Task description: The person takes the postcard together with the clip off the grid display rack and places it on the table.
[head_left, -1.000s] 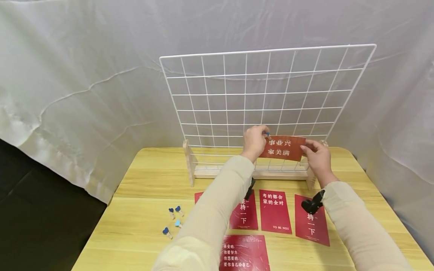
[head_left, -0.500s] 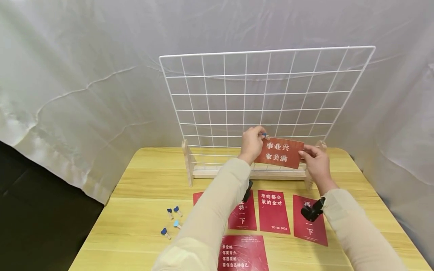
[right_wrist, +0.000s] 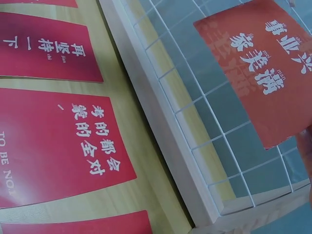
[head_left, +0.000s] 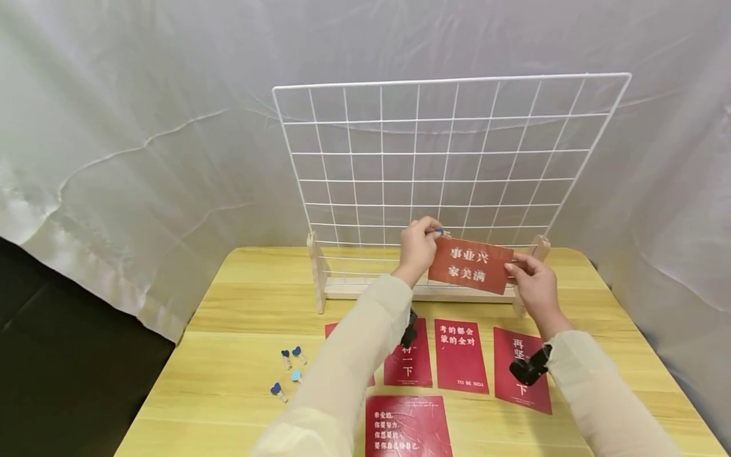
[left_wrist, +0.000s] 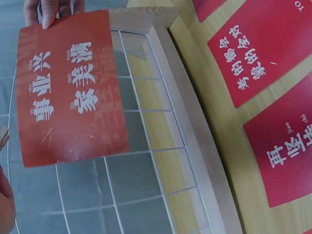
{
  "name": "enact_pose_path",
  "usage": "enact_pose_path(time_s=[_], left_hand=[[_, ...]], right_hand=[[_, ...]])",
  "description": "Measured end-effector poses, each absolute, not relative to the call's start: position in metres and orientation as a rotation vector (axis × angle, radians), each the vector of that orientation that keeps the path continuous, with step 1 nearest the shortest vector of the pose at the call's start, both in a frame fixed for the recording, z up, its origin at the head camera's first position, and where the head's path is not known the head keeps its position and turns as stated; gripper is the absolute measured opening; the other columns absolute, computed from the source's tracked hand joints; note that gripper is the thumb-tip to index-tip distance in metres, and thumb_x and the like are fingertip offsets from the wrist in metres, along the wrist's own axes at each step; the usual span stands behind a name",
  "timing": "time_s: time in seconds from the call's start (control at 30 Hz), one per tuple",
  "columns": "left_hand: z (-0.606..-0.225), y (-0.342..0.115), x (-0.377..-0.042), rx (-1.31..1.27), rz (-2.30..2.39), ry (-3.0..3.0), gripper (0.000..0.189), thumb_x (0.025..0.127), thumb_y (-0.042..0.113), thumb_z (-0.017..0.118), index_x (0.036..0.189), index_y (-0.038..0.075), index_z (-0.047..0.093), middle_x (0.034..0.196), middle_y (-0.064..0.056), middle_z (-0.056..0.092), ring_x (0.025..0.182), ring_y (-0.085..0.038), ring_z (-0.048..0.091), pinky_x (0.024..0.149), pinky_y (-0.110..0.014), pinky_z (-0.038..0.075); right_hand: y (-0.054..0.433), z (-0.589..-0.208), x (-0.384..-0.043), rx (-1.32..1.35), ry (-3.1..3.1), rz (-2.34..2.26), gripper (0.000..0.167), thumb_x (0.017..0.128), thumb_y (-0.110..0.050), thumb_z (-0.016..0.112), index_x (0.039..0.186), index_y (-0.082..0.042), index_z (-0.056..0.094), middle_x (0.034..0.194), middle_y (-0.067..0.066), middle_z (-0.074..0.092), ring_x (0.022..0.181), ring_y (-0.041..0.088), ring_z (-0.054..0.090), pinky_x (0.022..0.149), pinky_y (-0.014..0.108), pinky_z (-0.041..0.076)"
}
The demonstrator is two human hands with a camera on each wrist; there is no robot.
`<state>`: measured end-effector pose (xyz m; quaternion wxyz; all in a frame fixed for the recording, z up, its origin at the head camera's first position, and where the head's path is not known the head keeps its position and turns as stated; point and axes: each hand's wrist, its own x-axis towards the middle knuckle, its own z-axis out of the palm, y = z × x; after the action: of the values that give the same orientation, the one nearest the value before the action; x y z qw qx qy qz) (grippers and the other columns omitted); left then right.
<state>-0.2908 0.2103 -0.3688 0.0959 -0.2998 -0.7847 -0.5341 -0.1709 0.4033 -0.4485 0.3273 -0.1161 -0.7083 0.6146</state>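
Observation:
My right hand (head_left: 537, 289) pinches the right edge of a red card (head_left: 471, 266) with white Chinese characters, in front of the lower part of a white wire grid (head_left: 451, 153). The card tilts, its right end lower. At the card's upper left corner, my left hand (head_left: 417, 249) pinches a small wooden clip with a blue heart (head_left: 440, 231). In the left wrist view the clip's wooden end (left_wrist: 4, 136) stands apart from the card's edge, with wire bars behind the card. Fingers of the right hand (left_wrist: 48, 10) hold the card's far edge there.
The grid stands in a wooden base (head_left: 348, 292) on a yellow wood-grain table (head_left: 228, 330). Several red cards lie in front, among them one lettered card (head_left: 461, 358) and a wider one (head_left: 408, 425). Several heart clips (head_left: 276, 389) lie at the left. Pale cloth (head_left: 171, 190) hangs behind.
Both hands have lowered a little, the left also shifting left. The red card has come down with them, its right end dipping and its face tilting more.

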Motion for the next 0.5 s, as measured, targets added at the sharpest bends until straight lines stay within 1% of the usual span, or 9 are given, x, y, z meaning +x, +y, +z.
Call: enact_pose_path(time_s=[0.1,0.13,0.2,0.27,0.3,0.33,0.47,0.5], left_hand=[[-0.373,0.203,-0.291,-0.863,-1.655,-2.331,0.007,0.076,-0.002,0.060,0.080,0.003,0.062,0.078,-0.007,0.061,0.073,-0.013,0.054,0.060,-0.011,0.042],[-0.375,0.201,-0.291,-0.854,-1.675,-2.335,0.006,0.077,-0.002,0.060,0.080,0.003,0.062,0.077,-0.007,0.062,0.071,-0.012,0.054,0.059,-0.012,0.042],[-0.377,0.195,-0.291,-0.825,-1.713,-2.341,0.005,0.077,-0.001,0.061,0.079,0.003,0.062,0.077,-0.007,0.062,0.069,-0.011,0.054,0.059,-0.013,0.042],[-0.380,0.189,-0.290,-0.796,-1.764,-2.346,0.005,0.077,-0.001,0.061,0.078,0.003,0.062,0.076,-0.006,0.062,0.068,-0.010,0.053,0.056,-0.014,0.042],[-0.381,0.186,-0.290,-0.784,-1.788,-2.345,0.004,0.077,-0.001,0.061,0.078,0.003,0.062,0.075,-0.006,0.061,0.067,-0.010,0.052,0.056,-0.014,0.041],[-0.382,0.184,-0.290,-0.773,-1.805,-2.346,0.004,0.077,0.000,0.061,0.078,0.004,0.062,0.075,-0.005,0.061,0.067,-0.009,0.052,0.055,-0.015,0.042],[-0.386,0.174,-0.290,-0.742,-1.861,-2.344,0.004,0.076,-0.001,0.062,0.076,0.004,0.062,0.073,-0.004,0.061,0.066,-0.008,0.051,0.055,-0.015,0.043],[-0.387,0.171,-0.290,-0.737,-1.865,-2.346,0.004,0.076,-0.001,0.062,0.076,0.003,0.062,0.072,-0.005,0.061,0.066,-0.009,0.052,0.056,-0.015,0.043]], right_hand=[[0.441,-0.495,-0.184,-0.241,-1.775,1.705,0.032,0.076,-0.003,0.063,0.108,-0.002,0.059,0.083,0.006,0.062,0.069,0.012,0.060,0.057,0.021,0.049],[0.451,-0.509,-0.188,-0.283,-1.810,1.668,0.032,0.077,-0.004,0.063,0.109,-0.003,0.058,0.083,0.006,0.062,0.070,0.012,0.060,0.058,0.022,0.050],[0.472,-0.539,-0.197,-0.255,-1.808,1.653,0.034,0.077,-0.007,0.063,0.111,-0.007,0.058,0.086,0.005,0.062,0.071,0.013,0.061,0.057,0.023,0.050],[0.487,-0.563,-0.203,-0.243,-1.807,1.627,0.036,0.077,-0.008,0.064,0.112,-0.008,0.057,0.089,0.007,0.062,0.074,0.014,0.061,0.057,0.024,0.050],[0.490,-0.569,-0.203,-0.254,-1.823,1.596,0.036,0.077,-0.010,0.064,0.113,-0.008,0.057,0.090,0.007,0.061,0.074,0.015,0.061,0.057,0.025,0.050],[0.484,-0.562,-0.198,-0.246,-1.823,1.620,0.034,0.079,-0.009,0.062,0.113,-0.008,0.057,0.090,0.008,0.061,0.075,0.016,0.061,0.060,0.026,0.050],[0.484,-0.570,-0.196,-0.275,-1.806,1.646,0.035,0.079,-0.007,0.061,0.114,-0.006,0.056,0.093,0.013,0.059,0.077,0.019,0.060,0.060,0.027,0.050],[0.483,-0.570,-0.195,-0.285,-1.814,1.637,0.035,0.079,-0.009,0.061,0.114,-0.007,0.056,0.094,0.012,0.059,0.077,0.019,0.060,0.060,0.027,0.050]])
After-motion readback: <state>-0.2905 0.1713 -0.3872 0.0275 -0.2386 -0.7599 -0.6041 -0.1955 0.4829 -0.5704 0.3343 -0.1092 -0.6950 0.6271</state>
